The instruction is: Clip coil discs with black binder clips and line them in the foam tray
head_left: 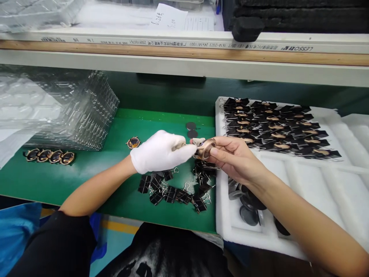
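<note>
In my bare right hand, a rose-gold round watch case is pinched between thumb and fingers. My left hand, in a white glove, is closed at the case's left side on what looks like a binder clip, mostly hidden by the glove. Below the hands, several black binder clips with silver wire handles lie in a loose curve on the green mat. Two dark round discs lie just beyond the hands. A single gold watch case rests left of my glove.
At right, a white foam tray holds rows of clipped gold cases and loose dark round lenses. Stacked clear plastic trays stand at left, behind a row of watch cases. A shelf edge crosses above.
</note>
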The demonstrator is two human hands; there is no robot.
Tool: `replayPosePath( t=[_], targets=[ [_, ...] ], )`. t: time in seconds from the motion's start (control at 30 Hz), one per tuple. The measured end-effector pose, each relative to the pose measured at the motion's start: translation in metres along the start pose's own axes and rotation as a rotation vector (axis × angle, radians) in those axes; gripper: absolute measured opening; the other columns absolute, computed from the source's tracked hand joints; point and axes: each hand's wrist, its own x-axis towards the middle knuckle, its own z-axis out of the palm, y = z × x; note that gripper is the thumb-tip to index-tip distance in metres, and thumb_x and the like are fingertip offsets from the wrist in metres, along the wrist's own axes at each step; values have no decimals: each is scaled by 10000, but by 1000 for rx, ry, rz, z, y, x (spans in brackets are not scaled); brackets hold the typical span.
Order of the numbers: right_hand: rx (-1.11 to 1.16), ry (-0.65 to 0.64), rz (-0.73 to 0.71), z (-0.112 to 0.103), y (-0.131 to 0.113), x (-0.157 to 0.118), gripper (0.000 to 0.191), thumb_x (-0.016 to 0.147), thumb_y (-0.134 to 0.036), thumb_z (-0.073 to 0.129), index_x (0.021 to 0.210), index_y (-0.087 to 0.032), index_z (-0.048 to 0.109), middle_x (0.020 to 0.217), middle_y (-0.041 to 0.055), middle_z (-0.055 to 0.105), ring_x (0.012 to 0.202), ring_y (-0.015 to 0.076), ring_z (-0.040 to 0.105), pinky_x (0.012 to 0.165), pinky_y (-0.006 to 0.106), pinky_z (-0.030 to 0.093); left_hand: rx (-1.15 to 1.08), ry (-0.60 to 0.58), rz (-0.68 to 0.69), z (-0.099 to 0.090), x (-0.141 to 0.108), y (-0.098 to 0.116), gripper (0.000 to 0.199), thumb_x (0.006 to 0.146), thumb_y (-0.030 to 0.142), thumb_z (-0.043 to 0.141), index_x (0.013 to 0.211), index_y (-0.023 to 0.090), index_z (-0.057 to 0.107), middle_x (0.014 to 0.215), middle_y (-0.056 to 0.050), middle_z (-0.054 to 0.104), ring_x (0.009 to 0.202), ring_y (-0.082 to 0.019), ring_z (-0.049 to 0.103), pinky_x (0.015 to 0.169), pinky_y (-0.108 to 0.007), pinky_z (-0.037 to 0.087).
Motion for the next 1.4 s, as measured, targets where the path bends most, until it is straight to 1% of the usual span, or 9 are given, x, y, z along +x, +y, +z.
replayPosePath(
  t=[0.13, 0.27, 0.43, 0.7, 0.9, 1.0, 1.13, 1.3, 1.4],
  targets=[
    [54, -8, 63, 0, 1, 1, 204, 845, -361, 848, 1010, -241, 834, 1025, 57, 799, 969, 154, 741, 929, 264, 593, 90, 119, 94, 4, -2, 5, 419, 854, 396, 539, 577, 220, 280, 516, 74, 212, 511, -94, 191, 500, -278, 210],
    [161, 23, 116, -4, -3, 3, 179, 802, -337, 882, 948, -248, 831, 1032, 24, 796, 956, 133, 738, 959, 263, 599, 41, 175, 70, 1, -1, 7, 407, 799, 350, 538, 547, 220, 247, 534, 70, 178, 526, -90, 173, 490, -272, 190],
    [96, 150, 141, -16, -13, 6, 200, 803, -333, 877, 965, -226, 829, 1088, 39, 779, 961, 143, 729, 883, 258, 632, -189, 29, -55, -11, -2, 6, 393, 860, 343, 513, 571, 206, 285, 566, 54, 243, 527, -75, 233, 476, -245, 204],
    [-87, 140, 153, -17, -21, 2, 209, 755, -356, 912, 866, -196, 836, 892, 48, 765, 804, 129, 707, 775, 230, 627, -337, -85, -145, -4, -5, 9, 441, 904, 384, 538, 577, 201, 304, 571, 48, 287, 529, -70, 254, 449, -230, 199],
    [-135, 214, 72, -15, -20, 1, 204, 755, -357, 915, 865, -202, 841, 910, 56, 780, 815, 133, 710, 770, 223, 611, -301, -77, -176, -1, -3, 11, 437, 920, 380, 534, 571, 192, 350, 552, 52, 313, 524, -70, 274, 454, -226, 222],
    [-86, 235, 102, -14, -22, 1, 185, 742, -336, 922, 832, -197, 838, 877, 46, 775, 787, 120, 704, 760, 209, 610, -281, -84, -189, -1, -3, 12, 419, 926, 374, 531, 568, 184, 426, 536, 50, 377, 513, -72, 316, 458, -229, 246],
    [-12, 214, 169, -14, -23, 2, 182, 725, -330, 930, 778, -189, 829, 839, 38, 768, 745, 108, 698, 740, 203, 614, -279, -74, -192, -2, -3, 13, 427, 934, 365, 526, 554, 179, 469, 513, 47, 438, 492, -72, 368, 463, -233, 268],
    [-100, 191, 79, -15, -21, 0, 179, 773, -344, 904, 859, -201, 838, 887, 52, 790, 774, 118, 712, 749, 211, 609, -310, -93, -191, -1, -4, 12, 425, 944, 358, 519, 561, 178, 481, 509, 50, 459, 482, -69, 389, 464, -226, 278],
    [-90, 181, 92, -16, -20, -1, 195, 767, -361, 906, 854, -201, 836, 855, 56, 784, 768, 138, 716, 753, 252, 620, -330, -99, -203, -2, -5, 15, 419, 939, 358, 527, 563, 179, 477, 511, 51, 457, 481, -67, 384, 463, -223, 281]
  ],
)
